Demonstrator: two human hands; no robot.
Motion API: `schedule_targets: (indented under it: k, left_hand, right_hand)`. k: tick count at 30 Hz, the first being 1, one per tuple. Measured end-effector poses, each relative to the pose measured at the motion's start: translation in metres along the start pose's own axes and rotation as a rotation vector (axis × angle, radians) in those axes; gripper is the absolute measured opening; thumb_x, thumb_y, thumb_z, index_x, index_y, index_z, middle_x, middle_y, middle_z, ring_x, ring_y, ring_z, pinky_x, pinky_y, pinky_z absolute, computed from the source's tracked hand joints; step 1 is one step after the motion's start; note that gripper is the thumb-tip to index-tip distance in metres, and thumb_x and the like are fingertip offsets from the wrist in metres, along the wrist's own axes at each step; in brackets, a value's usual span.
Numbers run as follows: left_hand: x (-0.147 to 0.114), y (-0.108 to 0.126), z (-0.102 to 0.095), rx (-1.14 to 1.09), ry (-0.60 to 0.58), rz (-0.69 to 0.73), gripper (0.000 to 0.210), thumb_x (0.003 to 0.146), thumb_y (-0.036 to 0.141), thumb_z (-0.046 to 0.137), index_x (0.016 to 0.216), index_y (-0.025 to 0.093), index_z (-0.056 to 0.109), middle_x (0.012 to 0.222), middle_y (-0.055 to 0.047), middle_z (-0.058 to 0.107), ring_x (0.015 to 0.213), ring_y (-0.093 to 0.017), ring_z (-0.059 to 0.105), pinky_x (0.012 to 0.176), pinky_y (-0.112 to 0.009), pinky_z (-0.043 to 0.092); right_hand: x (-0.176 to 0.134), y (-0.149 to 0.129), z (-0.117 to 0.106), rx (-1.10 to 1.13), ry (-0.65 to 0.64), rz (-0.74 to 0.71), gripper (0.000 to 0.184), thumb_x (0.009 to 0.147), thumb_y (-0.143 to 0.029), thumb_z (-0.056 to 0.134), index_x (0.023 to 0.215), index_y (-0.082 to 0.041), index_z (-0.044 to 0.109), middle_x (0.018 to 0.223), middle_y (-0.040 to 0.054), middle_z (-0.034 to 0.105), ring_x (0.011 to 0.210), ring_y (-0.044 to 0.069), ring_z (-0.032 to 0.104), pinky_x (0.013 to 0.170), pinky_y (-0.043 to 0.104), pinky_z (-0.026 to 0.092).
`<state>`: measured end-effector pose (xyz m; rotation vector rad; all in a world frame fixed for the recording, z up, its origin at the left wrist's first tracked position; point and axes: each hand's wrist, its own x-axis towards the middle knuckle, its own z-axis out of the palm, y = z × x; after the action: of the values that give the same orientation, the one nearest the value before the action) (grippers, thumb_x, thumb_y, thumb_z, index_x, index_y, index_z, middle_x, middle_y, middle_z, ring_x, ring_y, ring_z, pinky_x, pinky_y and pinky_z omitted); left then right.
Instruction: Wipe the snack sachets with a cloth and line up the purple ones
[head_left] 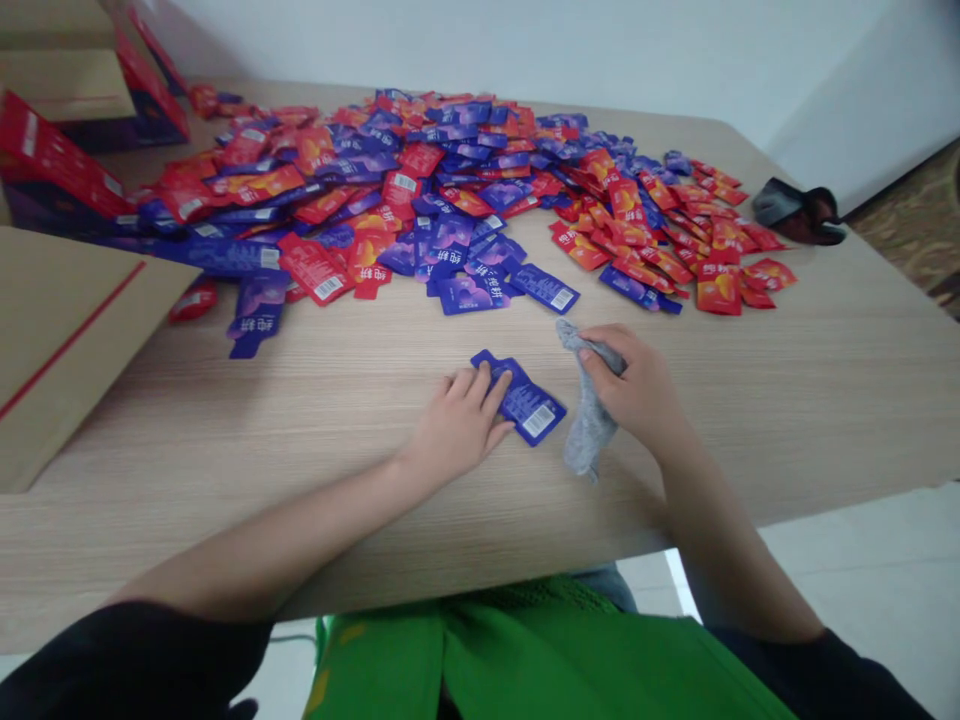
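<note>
My left hand (459, 420) rests on the table with its fingers stretched out over the upper left part of a blue-purple sachet (534, 405). This sachet lies flat, with a white barcode label at its lower right end. Pinched between the thumb and fingers of my right hand (634, 385) is a crumpled grey cloth (590, 430), just right of the sachet and hanging down to the table. Beyond both hands spreads a large heap of red-orange sachets (718, 288) and blue-purple sachets (471, 293).
On the left stand open cardboard boxes with red and purple printed sides (64, 165); a brown flap (82, 340) reaches over the table (337, 400). A single purple sachet (259, 305) lies near it. A dark, shiny object (799, 212) sits by the right edge.
</note>
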<state>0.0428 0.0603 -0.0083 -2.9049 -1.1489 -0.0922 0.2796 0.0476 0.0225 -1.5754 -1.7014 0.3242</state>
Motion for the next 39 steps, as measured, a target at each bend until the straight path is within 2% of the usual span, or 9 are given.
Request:
schedule_targets:
  k: [3, 7, 13, 16, 19, 27, 32, 35, 39]
  left_hand:
    - [-0.009, 0.011, -0.007, -0.015, -0.011, -0.100, 0.062, 0.098, 0.051, 0.037, 0.143, 0.008, 0.044, 0.128, -0.019, 0.058, 0.110, -0.032, 0.054, 0.086, -0.043, 0.046]
    - [-0.017, 0.012, -0.010, 0.010, -0.037, -0.105, 0.048, 0.097, 0.034, 0.042, 0.135, 0.006, 0.051, 0.118, -0.018, 0.061, 0.106, -0.031, 0.056, 0.085, -0.042, 0.046]
    - [-0.029, 0.007, -0.008, -0.026, -0.005, -0.069, 0.054, 0.094, 0.034, 0.045, 0.136, 0.001, 0.050, 0.143, -0.021, 0.049, 0.129, -0.033, 0.044, 0.100, -0.044, 0.042]
    - [-0.032, 0.003, -0.009, -0.045, -0.029, -0.046, 0.054, 0.091, 0.035, 0.049, 0.131, 0.000, 0.055, 0.139, -0.021, 0.053, 0.128, -0.034, 0.045, 0.100, -0.044, 0.042]
    - [-0.034, -0.003, -0.008, -0.069, -0.027, -0.043, 0.051, 0.092, 0.035, 0.047, 0.129, 0.002, 0.058, 0.136, -0.019, 0.057, 0.129, -0.033, 0.046, 0.101, -0.045, 0.042]
    - [-0.034, -0.013, -0.006, -0.115, -0.027, -0.015, 0.051, 0.094, 0.033, 0.046, 0.137, 0.007, 0.053, 0.148, -0.013, 0.046, 0.134, -0.030, 0.043, 0.102, -0.046, 0.042]
    - [-0.033, -0.012, -0.008, -0.115, -0.008, -0.013, 0.051, 0.093, 0.035, 0.047, 0.135, 0.006, 0.054, 0.147, -0.015, 0.048, 0.133, -0.032, 0.043, 0.100, -0.045, 0.043]
    - [-0.032, -0.011, -0.009, -0.117, -0.009, -0.008, 0.045, 0.093, 0.035, 0.048, 0.125, 0.007, 0.062, 0.132, -0.017, 0.061, 0.129, -0.033, 0.047, 0.098, -0.045, 0.044]
    - [-0.031, -0.011, -0.007, -0.118, -0.005, -0.016, 0.042, 0.093, 0.030, 0.046, 0.127, 0.011, 0.061, 0.138, -0.014, 0.057, 0.131, -0.032, 0.045, 0.097, -0.046, 0.044]
  right_hand:
    - [-0.007, 0.002, 0.004, -0.016, -0.010, 0.012, 0.018, 0.086, -0.021, 0.055, 0.099, -0.021, 0.068, 0.100, 0.0066, 0.068, 0.096, 0.023, 0.064, 0.088, 0.040, 0.049]
    - [-0.014, -0.001, 0.020, -0.032, -0.089, -0.007, 0.018, 0.086, -0.020, 0.053, 0.099, -0.021, 0.067, 0.100, 0.0065, 0.068, 0.097, 0.023, 0.063, 0.090, 0.040, 0.048]
    - [-0.011, -0.041, 0.052, -0.027, 0.036, -0.107, 0.024, 0.092, -0.019, 0.045, 0.109, -0.021, 0.062, 0.110, 0.0087, 0.062, 0.106, 0.022, 0.057, 0.095, 0.038, 0.044]
    - [-0.014, -0.061, 0.081, -0.152, -0.104, -0.161, 0.028, 0.095, -0.019, 0.043, 0.115, -0.021, 0.061, 0.124, 0.0100, 0.058, 0.112, 0.024, 0.052, 0.095, 0.040, 0.041]
    - [-0.018, -0.057, 0.097, -0.359, -0.283, -0.197, 0.030, 0.096, -0.020, 0.043, 0.119, -0.023, 0.061, 0.130, 0.0089, 0.057, 0.109, 0.027, 0.050, 0.089, 0.042, 0.038]
    - [-0.019, 0.013, 0.043, -0.602, -0.166, 0.072, 0.028, 0.093, -0.017, 0.041, 0.114, -0.019, 0.059, 0.124, 0.0112, 0.059, 0.099, 0.029, 0.049, 0.084, 0.041, 0.036]
    - [-0.012, -0.025, 0.054, -0.469, -0.111, -0.065, 0.024, 0.092, -0.013, 0.041, 0.109, -0.018, 0.057, 0.116, 0.0106, 0.061, 0.102, 0.027, 0.049, 0.086, 0.039, 0.036]
    - [-0.019, -0.049, 0.077, -0.387, -0.274, -0.250, 0.022, 0.094, -0.013, 0.041, 0.106, -0.020, 0.058, 0.114, 0.0082, 0.062, 0.100, 0.025, 0.049, 0.084, 0.037, 0.036]
    - [-0.033, -0.032, 0.076, -0.435, -0.341, -0.196, 0.020, 0.091, -0.014, 0.045, 0.102, -0.021, 0.060, 0.111, 0.0085, 0.061, 0.097, 0.027, 0.049, 0.083, 0.039, 0.036]
